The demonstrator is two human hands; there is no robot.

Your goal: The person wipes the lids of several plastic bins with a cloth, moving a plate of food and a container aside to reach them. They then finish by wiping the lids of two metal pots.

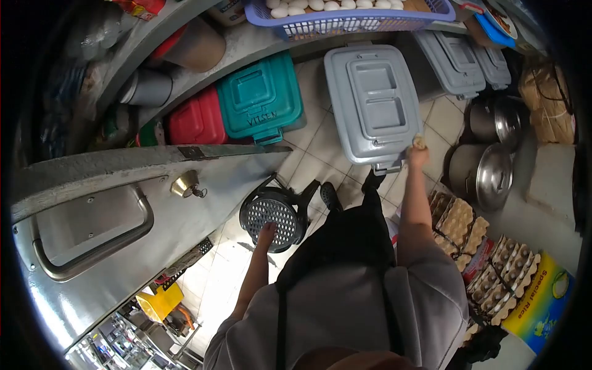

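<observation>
My right hand (417,158) reaches forward, closed around a small beige wad (420,142) that looks like crumpled cloth. It is beside the front right corner of a large grey lidded bin (379,98), overlapping the lid's edge in this view. My left hand (267,234) is low at my left side, over the perforated seat of a black plastic stool (280,213). Its fingers point away from me and are foreshortened, so I cannot tell whether they grip the seat.
A teal lidded bin (259,95) and a red one (198,117) stand under a shelf. Above is a purple basket (351,28) of eggs. On the right are metal pots (487,176) and stacked egg trays (502,271). A metal door (111,240) stands at left.
</observation>
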